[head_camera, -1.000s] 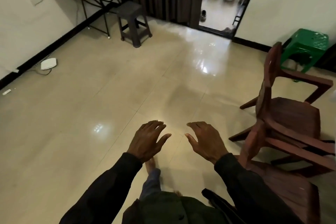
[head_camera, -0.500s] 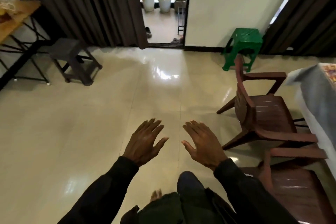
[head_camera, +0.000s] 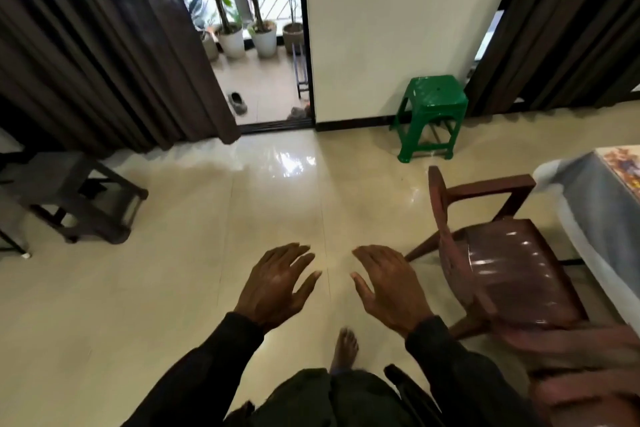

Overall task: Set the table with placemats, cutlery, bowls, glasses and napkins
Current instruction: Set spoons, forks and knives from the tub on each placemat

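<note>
My left hand point(head_camera: 275, 282) and my right hand point(head_camera: 389, 284) hover side by side over the tiled floor, palms down, fingers straight and spread, holding nothing. At the right edge stands the table point(head_camera: 585, 198) under a grey cloth, with a patterned placemat point(head_camera: 623, 166) on its near corner. No cutlery, bowls, glasses or napkins are in view.
A brown plastic chair point(head_camera: 502, 263) stands between me and the table, a second one point(head_camera: 588, 374) blurred at lower right. A green stool point(head_camera: 429, 114) sits by the far wall, a dark stool point(head_camera: 69, 198) at left. Curtains flank an open doorway with potted plants point(head_camera: 249, 35).
My view has swung to the right: the table and placemat have come into sight, the chair and green stool shifted left. Both hands stay empty and spread in front of me.
</note>
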A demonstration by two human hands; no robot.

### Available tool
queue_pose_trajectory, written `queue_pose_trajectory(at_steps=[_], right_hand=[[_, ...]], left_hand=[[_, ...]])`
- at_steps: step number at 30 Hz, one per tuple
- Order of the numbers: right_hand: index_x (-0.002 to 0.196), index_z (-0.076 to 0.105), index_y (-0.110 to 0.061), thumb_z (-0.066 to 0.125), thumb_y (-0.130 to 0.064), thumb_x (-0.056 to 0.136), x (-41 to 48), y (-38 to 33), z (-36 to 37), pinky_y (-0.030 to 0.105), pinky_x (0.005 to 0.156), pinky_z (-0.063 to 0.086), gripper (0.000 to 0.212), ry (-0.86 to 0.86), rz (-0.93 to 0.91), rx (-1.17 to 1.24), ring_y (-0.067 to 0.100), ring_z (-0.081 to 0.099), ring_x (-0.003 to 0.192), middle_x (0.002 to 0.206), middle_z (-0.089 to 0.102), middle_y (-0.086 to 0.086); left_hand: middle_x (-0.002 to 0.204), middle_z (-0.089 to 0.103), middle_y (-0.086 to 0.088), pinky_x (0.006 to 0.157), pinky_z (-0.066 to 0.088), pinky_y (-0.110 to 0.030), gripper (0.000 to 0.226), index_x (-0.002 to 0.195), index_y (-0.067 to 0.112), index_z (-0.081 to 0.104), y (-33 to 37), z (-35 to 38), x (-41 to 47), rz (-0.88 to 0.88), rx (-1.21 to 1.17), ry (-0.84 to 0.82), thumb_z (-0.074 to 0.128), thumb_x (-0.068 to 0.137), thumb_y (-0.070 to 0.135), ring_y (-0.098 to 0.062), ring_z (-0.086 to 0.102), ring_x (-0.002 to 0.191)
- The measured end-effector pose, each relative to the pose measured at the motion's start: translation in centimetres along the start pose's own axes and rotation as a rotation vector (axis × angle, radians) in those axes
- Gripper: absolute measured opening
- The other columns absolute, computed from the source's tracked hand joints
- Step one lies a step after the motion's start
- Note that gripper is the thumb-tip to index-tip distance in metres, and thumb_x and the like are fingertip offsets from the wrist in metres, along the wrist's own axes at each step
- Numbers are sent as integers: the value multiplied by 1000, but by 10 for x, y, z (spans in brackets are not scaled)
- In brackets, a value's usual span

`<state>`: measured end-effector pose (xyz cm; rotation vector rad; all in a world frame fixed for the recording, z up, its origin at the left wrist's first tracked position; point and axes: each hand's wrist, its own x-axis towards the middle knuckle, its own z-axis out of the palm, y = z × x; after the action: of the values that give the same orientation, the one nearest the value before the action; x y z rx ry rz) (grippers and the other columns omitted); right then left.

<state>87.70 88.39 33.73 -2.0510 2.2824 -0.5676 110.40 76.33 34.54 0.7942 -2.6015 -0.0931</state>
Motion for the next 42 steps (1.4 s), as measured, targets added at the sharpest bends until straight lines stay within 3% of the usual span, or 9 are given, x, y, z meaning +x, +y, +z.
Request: queue_pose_trajectory(at_steps=[11, 20, 28, 37, 42], right_hand=[[132, 60, -15, 57, -38, 97, 147, 122, -10, 37, 106, 47, 42, 36, 125, -11, 21, 60, 120, 130, 65, 4], [134, 57, -18, 50, -46, 98, 248, 206, -6, 37, 105, 46, 46, 44, 284, -137, 21, 58, 121, 131, 64, 4], [134, 58, -15, 52, -42, 98, 361, 283, -15, 37, 100, 49, 45, 109, 572, -184, 23, 60, 118, 129, 65, 4], [132, 59, -10, 51, -42, 98, 431, 365, -34, 41, 92, 53, 47, 138, 779, -180, 26, 62, 113, 125, 67, 8], [134, 58, -11, 48, -43, 100, 454, 436, -41, 42, 92, 54, 48, 137, 853, -178, 26, 63, 114, 128, 66, 8]], left_hand=[[130, 70, -6, 101, 51, -39, 41, 120, 13, 73, -49, 74, 207, 77, -58, -27, 60, 100, 46, -26, 64, 122], [125, 72, -8, 100, 52, -40, 40, 118, 12, 74, -86, 144, 376, 259, -119, -2, 62, 98, 44, -27, 67, 116], [121, 73, -6, 97, 53, -37, 34, 113, 12, 75, -131, 205, 561, 498, -250, 18, 67, 97, 41, -24, 67, 114], [116, 74, -6, 92, 55, -40, 30, 109, 12, 76, -117, 261, 705, 627, -380, 3, 68, 97, 38, -24, 69, 107], [120, 71, -4, 98, 50, -37, 31, 111, 15, 73, -93, 304, 775, 715, -369, -82, 62, 100, 42, -23, 66, 112]])
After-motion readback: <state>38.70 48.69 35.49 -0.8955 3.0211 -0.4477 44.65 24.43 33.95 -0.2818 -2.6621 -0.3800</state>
